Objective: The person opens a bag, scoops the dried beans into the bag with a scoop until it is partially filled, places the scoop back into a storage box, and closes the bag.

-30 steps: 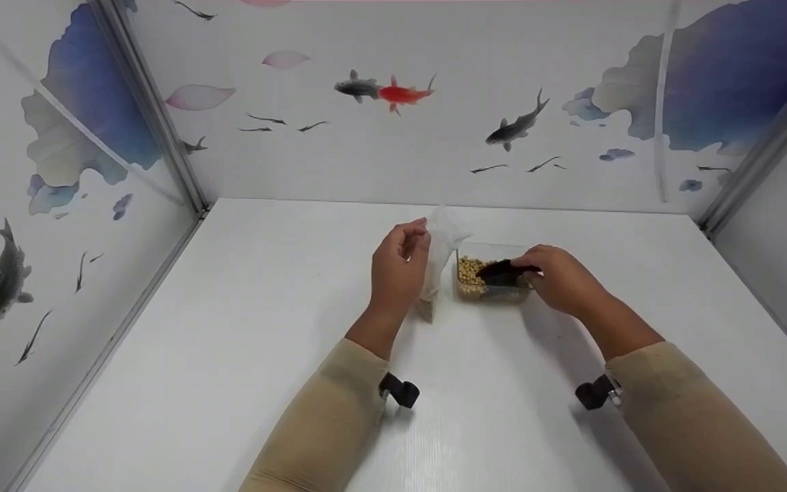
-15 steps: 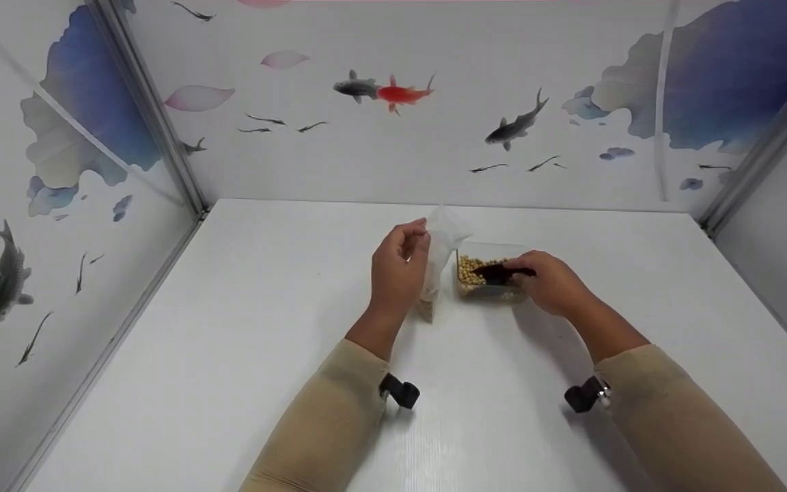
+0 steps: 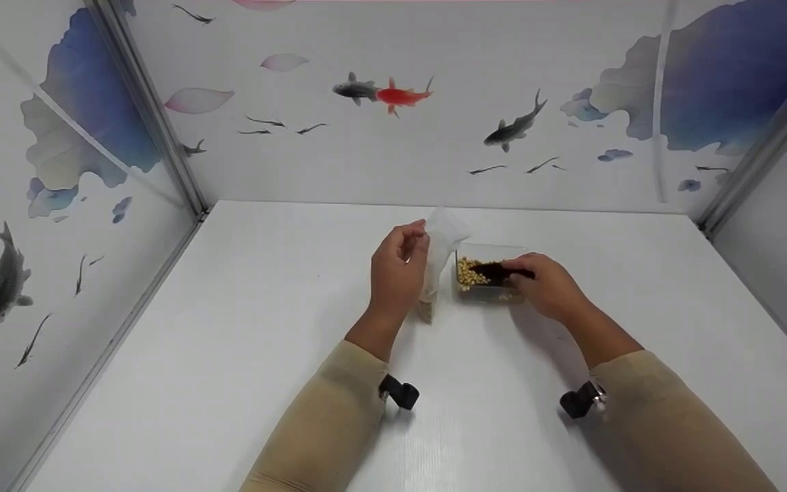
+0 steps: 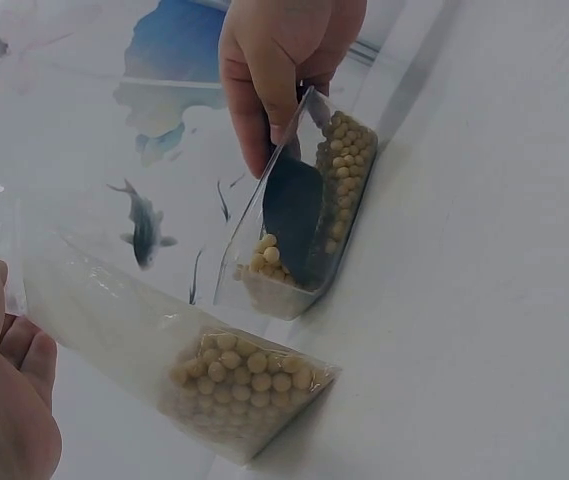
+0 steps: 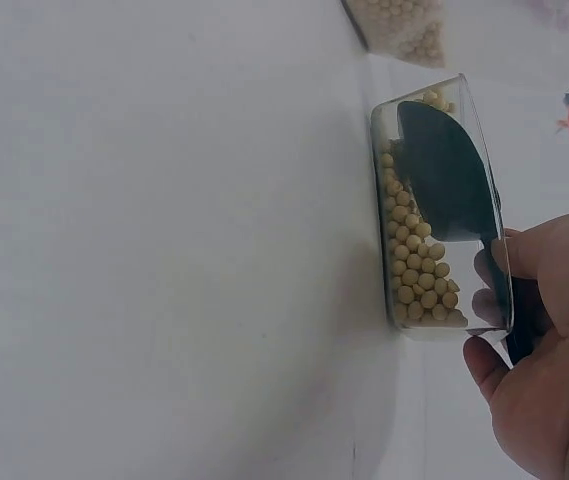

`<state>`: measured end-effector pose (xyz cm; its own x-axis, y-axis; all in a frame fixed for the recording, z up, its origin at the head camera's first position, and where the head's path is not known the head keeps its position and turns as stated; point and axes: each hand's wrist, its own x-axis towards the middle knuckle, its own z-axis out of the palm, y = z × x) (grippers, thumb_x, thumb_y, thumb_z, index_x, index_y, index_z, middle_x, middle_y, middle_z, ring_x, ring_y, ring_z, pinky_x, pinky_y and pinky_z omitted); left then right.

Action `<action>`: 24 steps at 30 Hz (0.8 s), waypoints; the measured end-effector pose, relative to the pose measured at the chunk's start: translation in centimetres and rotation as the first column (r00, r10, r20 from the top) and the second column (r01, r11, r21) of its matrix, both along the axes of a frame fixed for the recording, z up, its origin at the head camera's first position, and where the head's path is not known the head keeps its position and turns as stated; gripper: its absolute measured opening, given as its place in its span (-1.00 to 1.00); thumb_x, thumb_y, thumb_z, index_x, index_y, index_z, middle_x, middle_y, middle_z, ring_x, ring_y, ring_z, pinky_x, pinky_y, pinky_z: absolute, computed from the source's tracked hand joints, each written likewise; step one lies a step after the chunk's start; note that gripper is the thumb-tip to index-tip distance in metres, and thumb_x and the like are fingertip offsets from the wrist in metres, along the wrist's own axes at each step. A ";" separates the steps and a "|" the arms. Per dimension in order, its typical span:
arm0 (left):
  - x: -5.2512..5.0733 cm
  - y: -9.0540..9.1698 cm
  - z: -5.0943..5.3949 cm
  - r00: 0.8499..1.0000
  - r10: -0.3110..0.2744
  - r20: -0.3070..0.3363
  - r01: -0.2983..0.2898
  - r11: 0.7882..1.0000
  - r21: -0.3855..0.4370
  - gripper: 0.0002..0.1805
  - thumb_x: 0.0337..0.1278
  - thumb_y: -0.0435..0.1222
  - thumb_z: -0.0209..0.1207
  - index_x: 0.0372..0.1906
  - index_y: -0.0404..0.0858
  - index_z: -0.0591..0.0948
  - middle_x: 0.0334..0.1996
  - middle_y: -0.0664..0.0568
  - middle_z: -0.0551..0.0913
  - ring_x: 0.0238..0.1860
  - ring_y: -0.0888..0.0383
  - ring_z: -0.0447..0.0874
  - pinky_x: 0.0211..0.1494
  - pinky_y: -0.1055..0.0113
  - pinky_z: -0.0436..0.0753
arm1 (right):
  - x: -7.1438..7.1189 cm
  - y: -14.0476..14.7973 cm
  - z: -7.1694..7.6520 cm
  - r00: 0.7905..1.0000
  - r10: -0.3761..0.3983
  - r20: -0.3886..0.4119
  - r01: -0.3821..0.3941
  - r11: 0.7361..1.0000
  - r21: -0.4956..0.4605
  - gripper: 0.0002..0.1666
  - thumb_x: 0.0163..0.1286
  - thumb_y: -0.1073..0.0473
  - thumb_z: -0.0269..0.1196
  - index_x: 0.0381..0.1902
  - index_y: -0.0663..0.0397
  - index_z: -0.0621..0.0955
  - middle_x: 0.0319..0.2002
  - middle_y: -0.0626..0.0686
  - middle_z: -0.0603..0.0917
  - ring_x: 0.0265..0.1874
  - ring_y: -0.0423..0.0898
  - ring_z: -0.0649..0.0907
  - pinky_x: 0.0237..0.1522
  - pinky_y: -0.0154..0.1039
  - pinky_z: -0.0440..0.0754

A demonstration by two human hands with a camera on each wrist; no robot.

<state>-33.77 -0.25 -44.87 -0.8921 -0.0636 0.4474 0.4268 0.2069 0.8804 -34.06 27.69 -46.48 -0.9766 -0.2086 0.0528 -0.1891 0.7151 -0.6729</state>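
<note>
A clear plastic bag [image 4: 114, 320] with soybeans [image 4: 239, 385] in its bottom stands upright on the table. My left hand [image 3: 397, 270] pinches the bag near its top. Just right of it is a clear rectangular container [image 3: 489, 294] part filled with soybeans [image 5: 419, 275]. My right hand [image 3: 550, 283] grips the handle of a black scoop [image 5: 446, 175] at the container's right side. The scoop's blade [image 4: 294, 210] is inside the container, among the beans. In the left wrist view a few beans lie by its tip.
The white table [image 3: 264, 328] carries the bag and container. Behind it rises a white wall [image 3: 400, 164] printed with fish and petals. Side panels with metal posts [image 3: 154, 109] border the table. Black wrist mounts [image 3: 400, 393] sit on both sleeves.
My right hand has moved left and slightly toward me, pushing the scoop farther left into the beans. The left hand and the bag have stayed in place.
</note>
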 end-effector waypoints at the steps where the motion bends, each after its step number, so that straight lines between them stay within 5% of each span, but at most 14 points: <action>1: 0.0 0.0 0.0 1.000 0.003 0.000 -0.003 1.000 -0.002 -0.79 0.64 -0.15 0.17 0.10 -0.18 0.65 0.34 0.17 0.70 0.36 0.26 0.67 0.42 0.39 0.64 | 0.0 0.0 0.0 1.000 -0.004 -0.003 0.004 1.000 -0.005 -0.54 0.71 0.21 0.10 0.46 0.15 0.58 0.43 0.29 0.54 0.45 0.28 0.52 0.39 0.24 0.55; 16: -0.1 -0.1 -0.1 1.000 -0.002 -0.014 0.002 1.000 0.008 -0.77 0.63 -0.17 0.17 0.10 -0.23 0.66 0.35 0.09 0.70 0.34 0.22 0.69 0.41 0.37 0.67 | 0.3 1.5 -0.3 0.996 -0.089 -0.022 0.085 0.985 -0.147 -0.55 0.70 0.17 0.14 0.44 0.08 0.60 0.45 0.23 0.54 0.49 0.23 0.49 0.43 0.15 0.53; 24: -0.1 -0.2 -0.3 0.999 -0.023 -0.021 0.023 1.000 -0.006 -0.75 0.66 -0.13 0.14 0.12 -0.21 0.64 0.38 0.11 0.67 0.35 0.21 0.70 0.42 0.33 0.66 | 0.7 2.6 -0.4 0.989 -0.149 0.015 0.148 0.951 -0.270 -0.52 0.71 0.08 0.15 0.47 0.06 0.58 0.47 0.20 0.54 0.48 0.12 0.51 0.20 -0.46 0.52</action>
<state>-33.91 -0.43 -45.17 -0.8834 -0.0402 0.4669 0.4504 0.2021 0.8697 -33.38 30.28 -46.85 -0.9950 -0.0385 0.0921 -0.0985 0.5271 -0.8441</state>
